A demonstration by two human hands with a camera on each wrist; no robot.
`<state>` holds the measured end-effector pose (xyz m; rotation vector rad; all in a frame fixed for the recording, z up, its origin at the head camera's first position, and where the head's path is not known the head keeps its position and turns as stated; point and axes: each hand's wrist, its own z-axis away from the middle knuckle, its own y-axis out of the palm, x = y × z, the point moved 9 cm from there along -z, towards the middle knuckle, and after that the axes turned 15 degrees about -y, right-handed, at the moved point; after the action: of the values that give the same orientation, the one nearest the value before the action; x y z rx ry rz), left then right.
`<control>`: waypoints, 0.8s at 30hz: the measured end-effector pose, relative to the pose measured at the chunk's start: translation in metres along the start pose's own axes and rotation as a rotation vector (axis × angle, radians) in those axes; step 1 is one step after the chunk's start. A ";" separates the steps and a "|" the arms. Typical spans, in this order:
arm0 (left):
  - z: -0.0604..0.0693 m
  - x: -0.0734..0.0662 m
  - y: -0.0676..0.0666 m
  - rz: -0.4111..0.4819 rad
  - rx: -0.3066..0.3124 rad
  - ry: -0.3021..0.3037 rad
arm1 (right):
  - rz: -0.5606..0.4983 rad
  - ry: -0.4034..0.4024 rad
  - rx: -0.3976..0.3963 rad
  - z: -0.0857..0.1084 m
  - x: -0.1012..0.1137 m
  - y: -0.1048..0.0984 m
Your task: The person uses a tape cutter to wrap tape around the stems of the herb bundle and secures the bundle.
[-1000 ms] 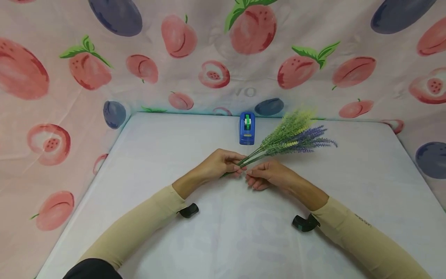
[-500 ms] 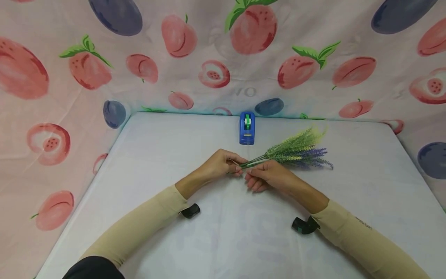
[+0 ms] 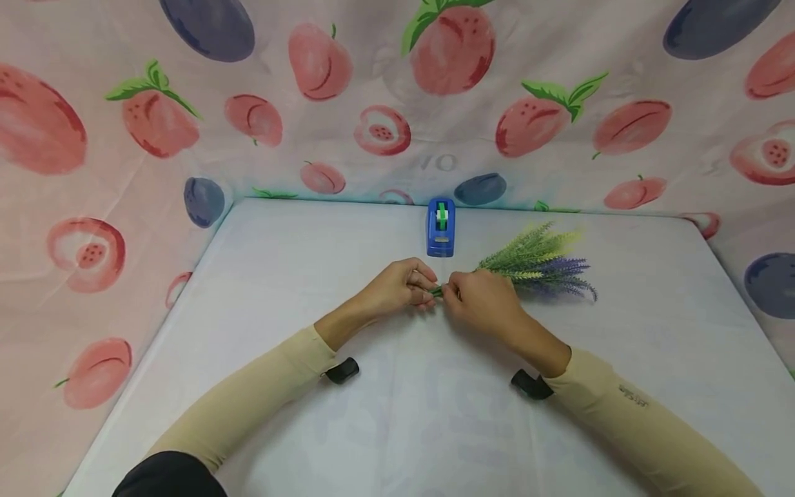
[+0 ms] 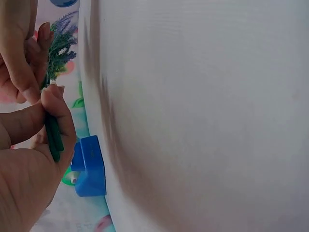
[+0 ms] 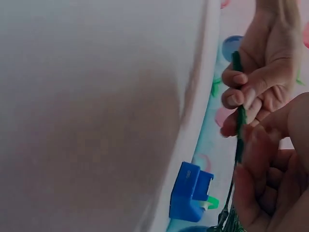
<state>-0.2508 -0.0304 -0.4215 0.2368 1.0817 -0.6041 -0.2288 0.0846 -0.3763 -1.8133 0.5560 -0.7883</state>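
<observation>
White tabletop (image 3: 410, 414), feathery flower bunch (image 3: 535, 264), yellow-green and purple, dark green stems (image 4: 54, 137)

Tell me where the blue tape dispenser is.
In the head view, the blue tape dispenser sits at the far edge of the table, slightly right of centre, beyond the left hand and right hand, left of the flower heads.
</observation>
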 end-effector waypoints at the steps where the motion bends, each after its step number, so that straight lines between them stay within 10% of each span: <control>1: 0.000 0.000 0.000 -0.001 -0.002 0.000 | 0.061 -0.022 -0.019 0.000 0.002 -0.001; 7: 0.000 -0.001 -0.001 0.002 -0.010 0.000 | 0.266 -0.065 -0.104 -0.001 0.005 -0.008; 14: 0.000 -0.003 0.001 -0.048 -0.004 0.009 | 0.249 -0.002 -0.195 0.000 -0.004 -0.020; 24: 0.000 -0.006 0.001 -0.073 0.002 0.017 | 0.114 -0.337 -0.189 -0.002 0.008 -0.033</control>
<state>-0.2522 -0.0279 -0.4165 0.2053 1.1098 -0.6697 -0.2242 0.0893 -0.3432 -2.0150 0.5187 -0.3499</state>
